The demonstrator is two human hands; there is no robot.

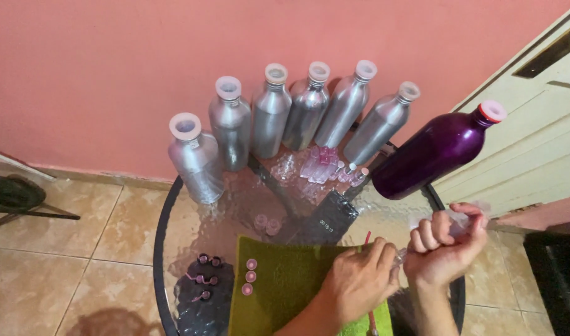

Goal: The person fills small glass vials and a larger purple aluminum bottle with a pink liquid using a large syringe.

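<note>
Fingers [429, 235] of the right hand [443, 252] are curled tight around a small clear plastic syringe [462, 219], whose body pokes out above the knuckles. Beside it and touching it, the left hand [359, 280] has its fingertips pinched together at the syringe's lower end; what they pinch is too small to tell. Both hands hover over the near right part of a round glass table with a dark rim [163, 249].

Under the left wrist lies one green towel mat [279, 286], with three small pink caps [250, 275] in a column on its left edge. Six silver aluminium bottles with pale collars [269, 112] stand in an arc at the table's far side against the pink wall, and one glossy purple metal bottle with a red-ringed neck [431, 152] stands to their right. A cluster of small clear vials with pinkish tops [328, 168] sits before the silver bottles; their number cannot be counted. Two more small pink cups [266, 224] rest mid-table.
</note>
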